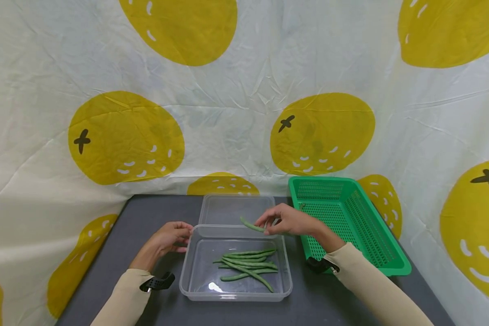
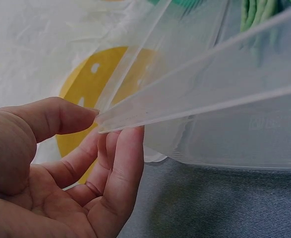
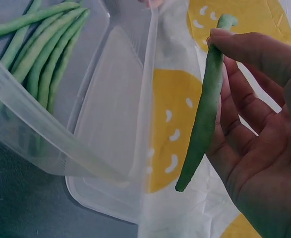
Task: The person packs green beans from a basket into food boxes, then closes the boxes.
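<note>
My right hand (image 1: 287, 220) pinches a single green bean (image 3: 204, 106) between thumb and fingertips, holding it above the far rim of a clear plastic container (image 1: 236, 297). In the right wrist view, the bean hangs slanted, its lower end free. Several other green beans (image 1: 248, 272) lie in a loose bunch on the container's floor, toward its right side. At the far left corner, my left hand (image 1: 173, 236) grips the container's rim, with the thumb on top and fingers (image 2: 128, 166) underneath, as the left wrist view shows.
Behind the container, a clear flat lid (image 1: 236, 208) lies on the dark table (image 1: 142, 217). A green perforated basket (image 1: 385, 222) stands at the right, under my right forearm, with a small bean-like piece (image 1: 302, 207) inside. A fruit-patterned cloth (image 1: 228, 136) hangs behind.
</note>
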The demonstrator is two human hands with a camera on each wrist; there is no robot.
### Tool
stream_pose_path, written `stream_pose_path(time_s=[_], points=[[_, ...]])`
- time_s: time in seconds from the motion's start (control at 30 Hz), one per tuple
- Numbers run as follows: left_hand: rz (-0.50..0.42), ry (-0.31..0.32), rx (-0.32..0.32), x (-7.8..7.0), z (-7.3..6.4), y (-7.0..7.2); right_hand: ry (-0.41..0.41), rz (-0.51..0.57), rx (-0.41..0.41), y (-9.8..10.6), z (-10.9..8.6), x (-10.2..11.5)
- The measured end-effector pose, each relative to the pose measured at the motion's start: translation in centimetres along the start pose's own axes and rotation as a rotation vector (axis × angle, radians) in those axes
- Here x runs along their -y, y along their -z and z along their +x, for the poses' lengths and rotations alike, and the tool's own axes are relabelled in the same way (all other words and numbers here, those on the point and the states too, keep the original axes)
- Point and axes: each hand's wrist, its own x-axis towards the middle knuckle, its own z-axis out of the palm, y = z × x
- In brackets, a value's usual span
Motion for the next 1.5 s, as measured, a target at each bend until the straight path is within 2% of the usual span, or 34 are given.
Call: stream_pose_path(time_s=[0.4, 0.6, 0.77, 1.03, 1.37, 1.5], points=[[-0.015, 0.001, -0.011, 0.6, 0.1, -0.4, 0.025, 0.004, 0.064, -1.6, 0.4, 0.2], [-0.010, -0.005, -0.013, 0.6, 0.0, -0.4, 0.043, 0.025, 0.070, -1.8, 0.2, 0.1], [-0.008, -0.010, -0.006, 0.6, -0.1, -0.4, 0.039, 0.028, 0.024, -1.1, -0.3, -0.1], [-0.016, -0.004, -0.017, 0.8, 0.2, -0.3, -0.037, 0.054, -0.063, 0.5, -1.5, -1.0], [-0.014, -0.016, -0.005, 0.9, 0.3, -0.3, -0.098, 0.130, -0.204, 2.5, -3.0, -2.6], [-0.011, -0.010, -0.016, 0.8, 0.4, -0.3, -0.160, 0.128, -0.279, 3.2, -3.5, -3.4]])
